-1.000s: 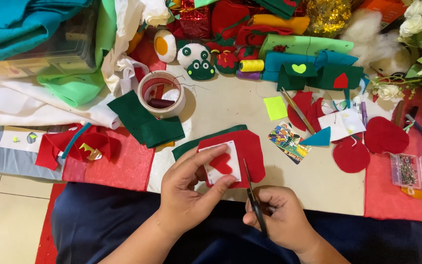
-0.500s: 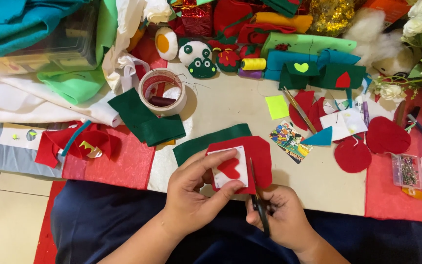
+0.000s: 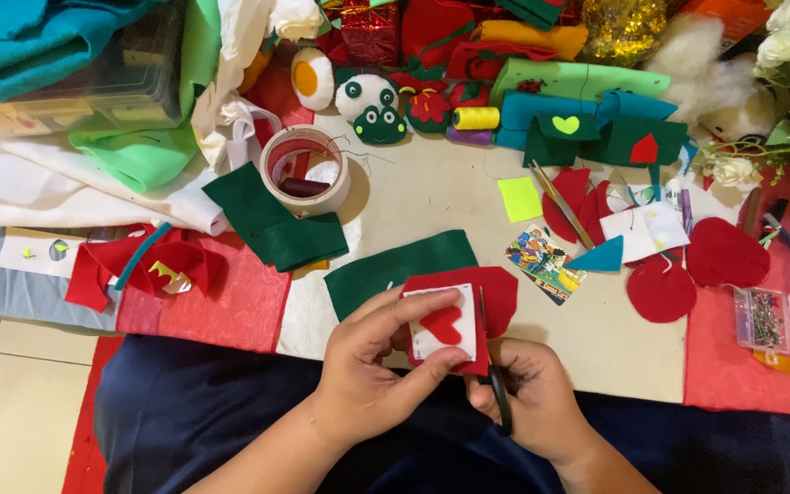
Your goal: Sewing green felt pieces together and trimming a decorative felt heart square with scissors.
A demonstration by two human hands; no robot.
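Felt: red felt piece (image 3: 496, 297) with white heart template (image 3: 445, 325), above table's near edge (image 3: 596, 361)
Left hand (image 3: 368, 366): pinches template flat for cutting
Right hand (image 3: 532, 398): closed around scissors (image 3: 496, 384), blade along template edge

left hand (image 3: 368, 380) pinches red felt (image 3: 496, 295) | right hand (image 3: 532, 402) grips scissors (image 3: 497, 389)

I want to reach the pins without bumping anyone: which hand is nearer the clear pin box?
Right. The right hand, on the scissors, sits left of the pin box; the left hand is farther left.
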